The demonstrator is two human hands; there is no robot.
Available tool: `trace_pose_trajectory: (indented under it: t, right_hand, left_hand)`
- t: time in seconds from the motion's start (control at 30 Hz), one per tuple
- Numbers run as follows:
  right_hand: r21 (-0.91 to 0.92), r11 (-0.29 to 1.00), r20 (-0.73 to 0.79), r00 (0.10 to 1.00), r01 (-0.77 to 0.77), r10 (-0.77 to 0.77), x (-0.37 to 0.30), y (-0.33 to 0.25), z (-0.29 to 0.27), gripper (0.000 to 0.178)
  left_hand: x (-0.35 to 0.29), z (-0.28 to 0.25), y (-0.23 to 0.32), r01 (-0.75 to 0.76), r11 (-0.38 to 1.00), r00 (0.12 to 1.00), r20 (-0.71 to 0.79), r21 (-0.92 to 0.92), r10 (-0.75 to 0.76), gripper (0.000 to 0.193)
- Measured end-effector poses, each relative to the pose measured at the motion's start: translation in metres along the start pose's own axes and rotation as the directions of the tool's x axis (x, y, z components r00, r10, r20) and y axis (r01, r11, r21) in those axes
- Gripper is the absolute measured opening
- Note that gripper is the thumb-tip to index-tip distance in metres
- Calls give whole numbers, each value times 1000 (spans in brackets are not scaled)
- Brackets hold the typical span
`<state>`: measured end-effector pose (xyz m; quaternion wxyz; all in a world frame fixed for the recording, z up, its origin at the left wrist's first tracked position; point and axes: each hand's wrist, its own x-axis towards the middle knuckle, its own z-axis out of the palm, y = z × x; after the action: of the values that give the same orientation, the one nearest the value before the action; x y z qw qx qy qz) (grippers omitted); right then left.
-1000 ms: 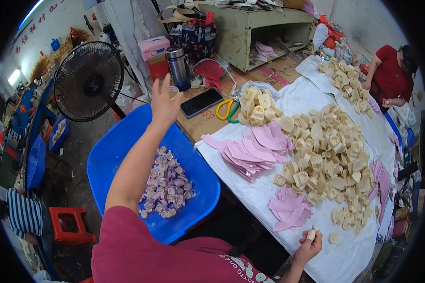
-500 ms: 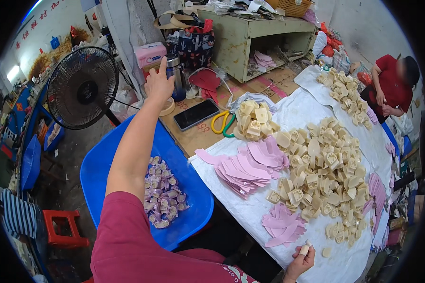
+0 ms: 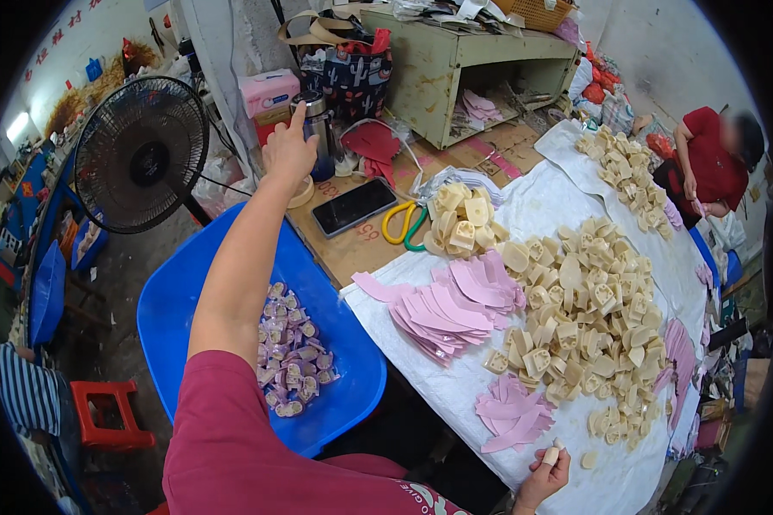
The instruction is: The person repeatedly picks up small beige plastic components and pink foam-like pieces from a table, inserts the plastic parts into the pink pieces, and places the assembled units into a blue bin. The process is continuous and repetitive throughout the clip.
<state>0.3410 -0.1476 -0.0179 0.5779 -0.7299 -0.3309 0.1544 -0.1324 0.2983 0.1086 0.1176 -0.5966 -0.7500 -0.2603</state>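
My left hand (image 3: 289, 154) reaches out over the blue tub (image 3: 173, 296), index finger stretched toward the dark steel thermos (image 3: 321, 142), with nothing held. Whether the fingertip touches the lid, I cannot tell. Low at the table's near edge is my right hand (image 3: 541, 485), fingers curled together. Something small and pale shows at its fingertips, too small to name. Beside that hand lie pink strips (image 3: 514, 415) and a large heap of cream heel-shaped pieces (image 3: 588, 300). Another stack of pink strips (image 3: 442, 309) lies farther left. Small pieces with purple wrapping (image 3: 296, 356) fill part of the tub.
A phone (image 3: 354, 207) and scissors with yellow and green handles (image 3: 402, 226) lie on cardboard. A black fan (image 3: 150, 163) stands left, a red stool (image 3: 112, 416) below it. A green metal cabinet (image 3: 421, 94) stands behind. At far right is a person in red (image 3: 715, 159).
The view has shifted slightly. My left hand still points toward the thermos and my right stays by the table edge. The person's hands at far right have moved lower.
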Motion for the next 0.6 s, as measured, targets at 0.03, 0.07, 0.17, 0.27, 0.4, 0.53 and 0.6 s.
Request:
trace_pose_trajectory:
  t: [0.03, 0.07, 0.17, 0.27, 0.4, 0.53, 0.6]
  right_hand:
    - [5, 1000, -3, 1000, -4, 4, 0, 0, 0, 19]
    - [1, 1000, -1, 1000, -1, 1, 0, -1, 1, 18]
    - [-9, 1000, 1, 1000, -11, 11, 0, -1, 0, 19]
    - [-5, 1000, -13, 999, -29, 29, 1, -1, 1, 20]
    - [6, 1000, -14, 1000, -16, 16, 0, -1, 1, 18]
    - [13, 1000, 0, 1000, -13, 13, 1, 2, 1, 19]
    - [-23, 1000, -10, 1000, -18, 18, 2, 8, -4, 20]
  left_hand:
    - [1, 0, 0, -2, 1000, 1000, 1, -4, 2, 72]
    - [0, 0, -2, -4, 1000, 1000, 2, -9, 4, 72]
    - [0, 1, -5, -15, 1000, 1000, -2, -6, 15, 74]
    - [2, -4, -1, -5, 1000, 1000, 8, -11, 5, 76]
    - [1, -3, -2, -15, 1000, 999, 29, 7, 15, 76]
    - [1, -3, -1, -7, 1000, 999, 40, -16, 8, 77]
    - [-2, -8, 5, 6, 1000, 995, 100, 20, -8, 78]
